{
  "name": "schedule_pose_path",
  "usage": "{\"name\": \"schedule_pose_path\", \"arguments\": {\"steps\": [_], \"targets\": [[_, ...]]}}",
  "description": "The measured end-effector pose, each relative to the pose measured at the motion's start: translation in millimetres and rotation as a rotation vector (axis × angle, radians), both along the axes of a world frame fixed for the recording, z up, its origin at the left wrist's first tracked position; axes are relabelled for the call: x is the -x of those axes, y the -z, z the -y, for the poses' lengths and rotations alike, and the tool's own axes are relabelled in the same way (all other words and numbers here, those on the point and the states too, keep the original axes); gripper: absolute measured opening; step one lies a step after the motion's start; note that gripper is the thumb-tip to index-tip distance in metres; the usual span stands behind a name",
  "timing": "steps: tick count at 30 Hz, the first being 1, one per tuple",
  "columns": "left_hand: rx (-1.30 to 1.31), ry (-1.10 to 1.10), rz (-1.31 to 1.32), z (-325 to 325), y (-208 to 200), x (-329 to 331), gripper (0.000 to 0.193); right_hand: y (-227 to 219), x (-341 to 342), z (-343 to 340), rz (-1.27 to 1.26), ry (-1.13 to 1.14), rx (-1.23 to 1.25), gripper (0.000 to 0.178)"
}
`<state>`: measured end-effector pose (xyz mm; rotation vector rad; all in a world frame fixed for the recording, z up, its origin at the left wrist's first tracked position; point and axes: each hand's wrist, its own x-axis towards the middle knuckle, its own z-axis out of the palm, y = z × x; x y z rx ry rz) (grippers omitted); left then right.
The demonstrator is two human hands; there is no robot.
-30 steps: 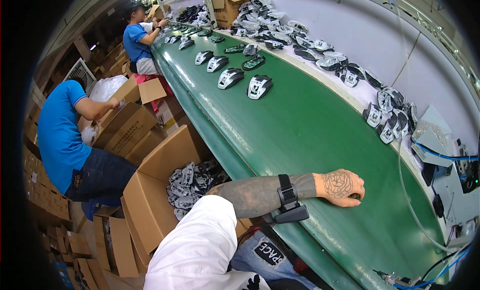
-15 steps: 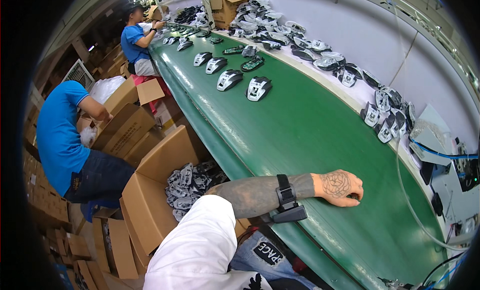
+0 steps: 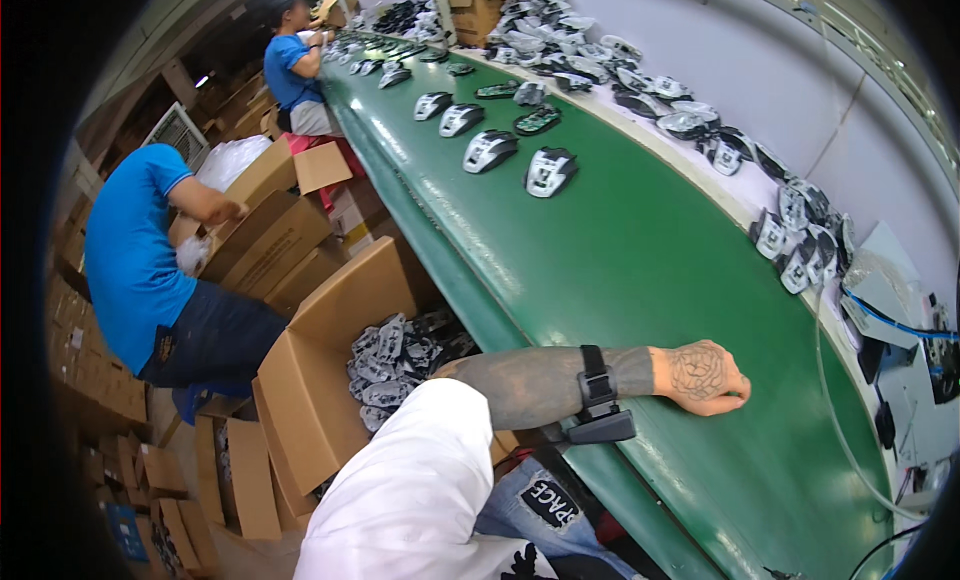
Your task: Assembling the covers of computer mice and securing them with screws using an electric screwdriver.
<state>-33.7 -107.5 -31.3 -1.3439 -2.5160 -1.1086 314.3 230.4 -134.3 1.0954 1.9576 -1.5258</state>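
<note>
From my far-off seat, I see the left hand (image 3: 702, 377) lying low over the green conveyor belt (image 3: 620, 250), back side up. Its fingers bend loosely, but its underside is hidden, so I cannot tell if it has hold of something. A black strap (image 3: 596, 376) goes around the arm behind it. Nearest to the hand, past it and a bit to its right, black-and-white computer mouse shells (image 3: 797, 272) sit in a heap on the white ledge (image 3: 742, 187). Farther away, to the hand's left, one mouse shell (image 3: 551, 172) sits on the belt, well apart from it, with more behind. A green circuit board (image 3: 537, 121) is there too. Left of the hand, beside the belt, I see a big cardboard box (image 3: 308, 410) with lots of mouse parts (image 3: 385, 365) inside.
</note>
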Motion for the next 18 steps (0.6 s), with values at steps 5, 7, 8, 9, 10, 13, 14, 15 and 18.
{"name": "schedule_pose_path", "arguments": {"steps": [5,7,8,9,10,13,14,15,18], "targets": [[-0.092,-0.146,-0.003,-12,-9,0,0.026,34,-12,-31,-0.096,-0.168,-0.033,0.046],[-0.107,-0.185,-0.112,-14,-3,6,0.027,42,-18,-43,-0.191,-0.27,-0.079,0.045],[-0.125,-0.205,-0.224,-12,-2,7,0.028,42,-14,-45,-0.242,-0.32,-0.104,0.045],[-0.125,-0.222,-0.229,-8,-2,9,0.028,41,-11,-47,-0.247,-0.337,-0.105,0.045],[-0.088,-0.215,-0.169,1,-2,7,0.029,15,1,-26,-0.086,-0.293,-0.048,0.034],[-0.129,-0.193,-0.166,6,13,16,0.031,79,-17,-82,-0.073,-0.398,-0.079,0.017],[-0.211,-0.145,-0.245,-1,13,22,0.031,108,-36,-103,-0.242,-0.516,-0.168,0.021],[-0.228,-0.142,-0.256,-8,14,27,0.031,124,-43,-137,-0.239,-0.55,-0.112,0.037],[-0.149,-0.126,-0.029,-14,28,28,0.032,121,-41,-135,-0.29,-0.656,-0.081,0.032]]}}
